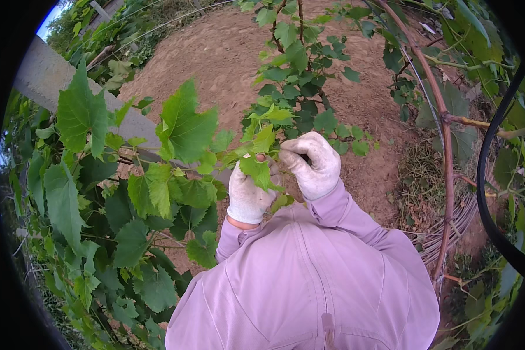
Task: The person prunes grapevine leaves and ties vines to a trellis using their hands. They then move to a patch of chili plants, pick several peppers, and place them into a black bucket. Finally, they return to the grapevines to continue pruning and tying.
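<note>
My left hand [250,194], in a soiled white knit glove, is closed around a green grapevine shoot [227,158]. One bare fingertip pokes out of this glove, and a young leaf [256,169] covers part of the fingers. Close by on the right, my right hand [313,164], gloved alike, has thumb and forefinger pinched together at the shoot's edge. The bit between those fingertips is too small to make out. Pale young leaves [264,138] stand up at the shoot's end, just above both hands. Larger leaves [186,122] spread to the left.
A concrete post [129,118] slants behind the left foliage. On the right, a thick brown vine cane [439,100] runs along a trellis wire [424,87]. A black strap or cable [483,175] hangs near the right rim. Another leafy vine [306,78] stands ahead on bare soil [201,57].
</note>
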A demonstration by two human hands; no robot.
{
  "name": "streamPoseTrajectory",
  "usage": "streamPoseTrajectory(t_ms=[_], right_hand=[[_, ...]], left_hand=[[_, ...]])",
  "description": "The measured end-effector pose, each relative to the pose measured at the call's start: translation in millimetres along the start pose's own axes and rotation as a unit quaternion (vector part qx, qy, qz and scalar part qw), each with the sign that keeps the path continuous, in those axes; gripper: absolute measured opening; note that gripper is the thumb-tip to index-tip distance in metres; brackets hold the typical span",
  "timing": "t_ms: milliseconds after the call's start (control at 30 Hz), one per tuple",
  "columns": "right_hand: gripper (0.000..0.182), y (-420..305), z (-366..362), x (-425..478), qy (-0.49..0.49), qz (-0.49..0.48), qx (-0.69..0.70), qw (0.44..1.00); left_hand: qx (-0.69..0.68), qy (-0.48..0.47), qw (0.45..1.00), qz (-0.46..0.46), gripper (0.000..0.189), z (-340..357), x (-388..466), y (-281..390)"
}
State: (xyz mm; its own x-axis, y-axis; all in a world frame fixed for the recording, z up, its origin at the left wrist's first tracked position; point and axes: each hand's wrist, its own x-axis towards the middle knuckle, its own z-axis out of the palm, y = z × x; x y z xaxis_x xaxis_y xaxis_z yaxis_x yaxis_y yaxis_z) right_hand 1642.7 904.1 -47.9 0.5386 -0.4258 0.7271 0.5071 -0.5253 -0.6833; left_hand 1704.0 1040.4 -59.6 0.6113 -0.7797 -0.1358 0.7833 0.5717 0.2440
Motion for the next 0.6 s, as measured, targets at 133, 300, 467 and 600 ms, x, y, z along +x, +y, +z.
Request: streamPoseTrajectory(t_ms=[133, 300, 467, 600], right_hand=[[0.011, -6, -7, 5, 0.067, 0.045, -0.024, 0.996], [0.015, 14, -34, 18, 0.117, 0.200, 0.010, 0.973], [0.014, 40, -49, 13, 0.034, 0.234, -0.143, 0.961], [0.022, 17, -32, 11, -0.023, 0.197, -0.033, 0.980]], left_hand=[[0.007, 0.024, 0.999, 0.029, 0.020, -6, 3, 1], [-0.047, -0.011, 0.999, -0.004, 0.020, -12, 2, 9], [-0.070, -0.030, 0.997, -0.026, 0.020, -8, 1, 7], [-0.082, -0.022, 0.996, -0.029, 0.021, -5, 1, 9]])
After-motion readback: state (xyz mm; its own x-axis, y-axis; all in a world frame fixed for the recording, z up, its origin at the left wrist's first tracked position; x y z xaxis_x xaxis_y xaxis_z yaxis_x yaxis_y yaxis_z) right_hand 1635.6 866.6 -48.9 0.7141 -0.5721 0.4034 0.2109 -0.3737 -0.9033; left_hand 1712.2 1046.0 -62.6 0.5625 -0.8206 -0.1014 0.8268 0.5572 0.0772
